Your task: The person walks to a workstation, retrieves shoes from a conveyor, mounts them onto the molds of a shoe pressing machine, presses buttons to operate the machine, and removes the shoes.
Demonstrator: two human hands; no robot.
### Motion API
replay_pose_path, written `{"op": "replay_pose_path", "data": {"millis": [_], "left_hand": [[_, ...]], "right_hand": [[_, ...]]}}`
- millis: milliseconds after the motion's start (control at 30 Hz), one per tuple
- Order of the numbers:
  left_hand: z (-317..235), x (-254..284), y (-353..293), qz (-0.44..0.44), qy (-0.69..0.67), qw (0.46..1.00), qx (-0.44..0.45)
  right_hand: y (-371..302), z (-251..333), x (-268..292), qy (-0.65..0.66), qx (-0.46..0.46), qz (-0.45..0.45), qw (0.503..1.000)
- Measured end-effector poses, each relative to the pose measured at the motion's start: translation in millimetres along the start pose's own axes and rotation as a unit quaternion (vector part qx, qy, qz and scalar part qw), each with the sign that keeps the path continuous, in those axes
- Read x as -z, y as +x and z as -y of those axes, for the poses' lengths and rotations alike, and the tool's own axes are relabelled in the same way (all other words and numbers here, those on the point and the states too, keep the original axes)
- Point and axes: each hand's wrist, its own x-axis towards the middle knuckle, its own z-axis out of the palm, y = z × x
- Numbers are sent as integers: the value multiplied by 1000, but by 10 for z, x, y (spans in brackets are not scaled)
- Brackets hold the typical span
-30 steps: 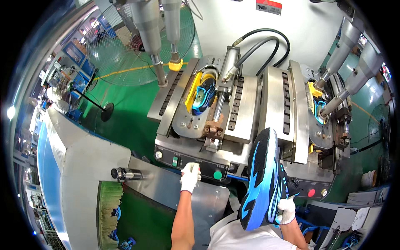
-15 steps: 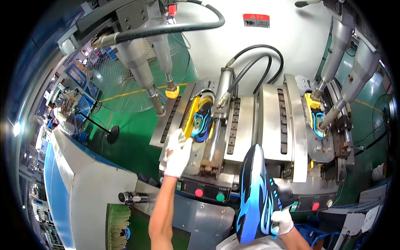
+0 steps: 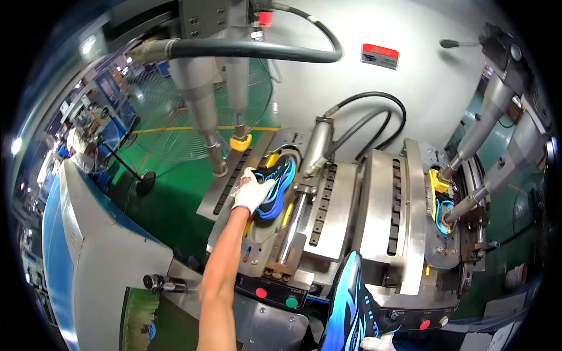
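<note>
A black and blue sports shoe (image 3: pixel 280 186) sits tilted over the left mould of the press machine. My left hand (image 3: pixel 253 194), in a white glove, is closed around the near side of that shoe. Low in the middle, my right hand (image 3: pixel 379 343), also gloved, grips a second black and blue shoe (image 3: pixel 346 313) by its side, toe pointing up and away. The lower frame edge cuts off part of that hand and shoe. At the right station, another blue-trimmed shoe (image 3: pixel 443 213) sits beneath a metal press rod (image 3: pixel 465 205), partly hidden by it.
Two press rods with a yellow pad (image 3: pixel 240 143) hang over the left station. Steel blocks (image 3: pixel 383 205) stand between the stations. Red and green buttons (image 3: pixel 291 302) line the front panel. A grey-white housing (image 3: pixel 99 245) and a brush-edged opening (image 3: pixel 140 319) lie at left.
My left hand has moved from beside the left mould onto its shoe, which now sits tilted and raised from its earlier place. The shoe in my right hand appears lower in view.
</note>
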Motion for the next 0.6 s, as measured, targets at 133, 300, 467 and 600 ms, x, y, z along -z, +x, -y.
{"op": "replay_pose_path", "data": {"millis": [133,300,467,600], "left_hand": [[57,911,-1200,-109,-119,985,-64],[981,1418,-2887,-150,-262,953,32],[1742,1521,-4481,-109,-79,960,245],[2129,1368,-5433,-75,-18,918,388]], "right_hand": [[86,112,-480,-37,71,-12,997],[1062,600,-1815,-34,144,210,966],[2263,1067,-3166,-104,115,156,975],[3536,1149,-3393,-317,231,-44,919]]}}
